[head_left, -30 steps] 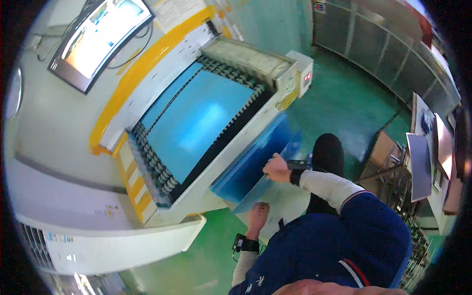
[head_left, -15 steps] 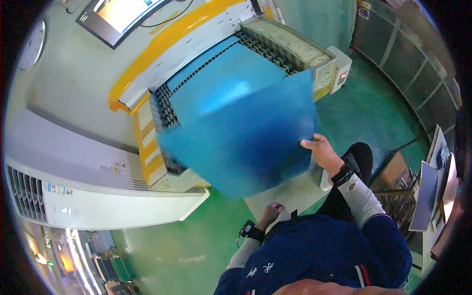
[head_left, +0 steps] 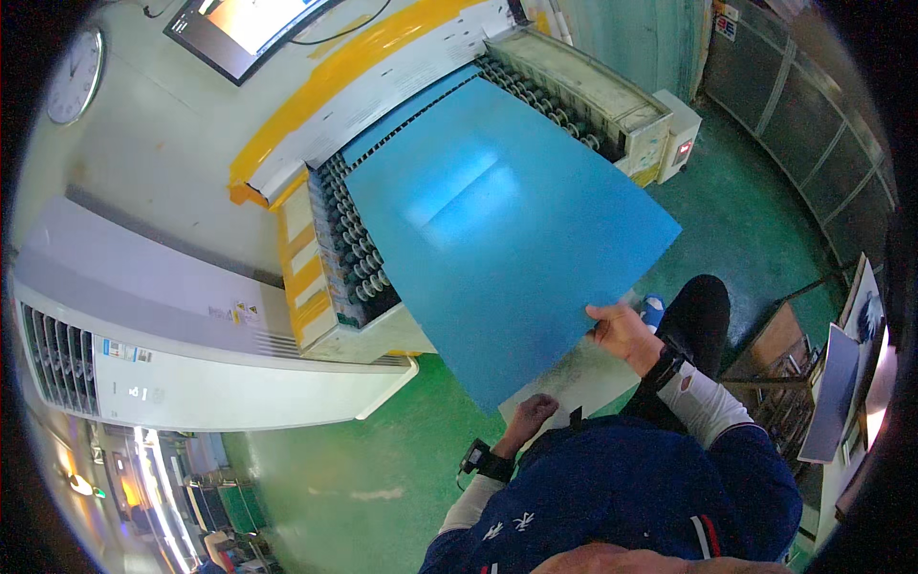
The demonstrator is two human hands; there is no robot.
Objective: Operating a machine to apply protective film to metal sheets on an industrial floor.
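A large, glossy blue sheet slopes from the roller bed toward me. A thin line crosses its bright reflection; whether this is one sheet or two overlapping, I cannot tell. At the sheet's near edge, my right hand pinches it, thumb on top and fingers partly hidden below. My left hand is held low by my body, fingers curled in, just off the sheet's near left corner. Nothing shows in it. Under the sheet's near edge is a pale flat board.
The roller machine has a yellow-striped side and a small control box. A white air conditioner lies to the left. A screen and a clock are beyond. Several panels lean at right.
The blue sheet has swung down from a tilted, raised position and now lies flatter, in line with the roller bed. My right hand keeps its pinch and is slightly lower.
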